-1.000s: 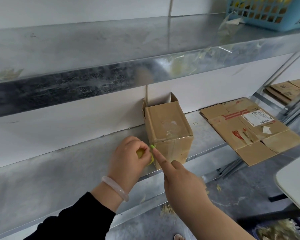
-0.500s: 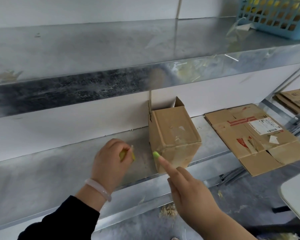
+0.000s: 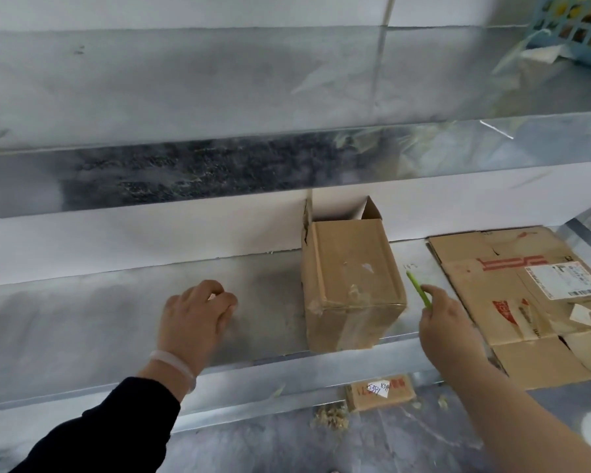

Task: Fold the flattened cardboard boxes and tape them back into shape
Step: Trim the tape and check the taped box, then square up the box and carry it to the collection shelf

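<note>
A small folded cardboard box (image 3: 350,281) stands on the lower metal shelf (image 3: 99,322), with clear tape across its near end and a flap up at the back. My left hand (image 3: 197,314) rests on the shelf left of the box, apart from it, fingers curled under; whether it holds anything is hidden. My right hand (image 3: 444,319) is just right of the box and pinches a thin green stick-like tool (image 3: 418,290) that points up and away. A flattened cardboard box (image 3: 512,302) with red print and a white label lies on the shelf further right.
The upper metal shelf (image 3: 287,172) overhangs close above the box. A blue plastic basket (image 3: 580,25) sits on it at the far right. On the floor below lie a small cardboard piece (image 3: 379,392) and some scraps. A white wall backs the shelf.
My left hand has drawn away from the box to the left and settled on the shelf. My right hand has moved from the box's front left corner to its right side, the green tool now showing.
</note>
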Demonstrator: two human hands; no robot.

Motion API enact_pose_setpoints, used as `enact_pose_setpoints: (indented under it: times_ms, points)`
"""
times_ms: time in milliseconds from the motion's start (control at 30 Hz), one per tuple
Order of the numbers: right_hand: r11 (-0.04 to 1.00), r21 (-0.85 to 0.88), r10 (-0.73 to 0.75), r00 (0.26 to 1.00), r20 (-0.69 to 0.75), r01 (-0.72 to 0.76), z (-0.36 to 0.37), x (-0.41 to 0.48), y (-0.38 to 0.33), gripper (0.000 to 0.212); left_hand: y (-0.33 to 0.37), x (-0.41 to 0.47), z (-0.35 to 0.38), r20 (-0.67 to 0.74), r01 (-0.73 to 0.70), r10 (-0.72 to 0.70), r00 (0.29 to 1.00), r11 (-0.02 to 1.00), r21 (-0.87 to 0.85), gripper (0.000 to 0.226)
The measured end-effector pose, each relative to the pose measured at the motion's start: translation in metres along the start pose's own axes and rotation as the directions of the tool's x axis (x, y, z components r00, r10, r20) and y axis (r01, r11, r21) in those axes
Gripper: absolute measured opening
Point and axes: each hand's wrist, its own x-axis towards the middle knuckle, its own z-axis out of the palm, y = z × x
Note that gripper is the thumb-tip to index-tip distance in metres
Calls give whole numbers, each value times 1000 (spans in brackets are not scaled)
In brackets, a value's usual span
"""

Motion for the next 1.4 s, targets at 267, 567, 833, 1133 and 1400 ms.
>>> enact_pose_setpoints:
  times_ms: [267,567,833,1133,1400]
  points:
    - [912,-344,-151,962,227,225,22,33,8,52,16,-29,33,-31,13,-11,999,998,57,21]
    - [769,619,-174,984,-37,159,-7,-18,-17,44,71,-19,14,-33,378,-418,908,850,-368,37]
    - [474,879,-296,948,118,39,-15,-60,-73,70,200,9,-30,265,336,-425,865,100,-937,62]
    - [473,880,-162,986,32,49,-6,-50,-90,72,206,24,-17,172,383,-628,759,218,-898,52]
    - [315,949,-157,987,38,14,1,-50,-79,42,209,19,-8,128,341,-675,726,191,-920,40]
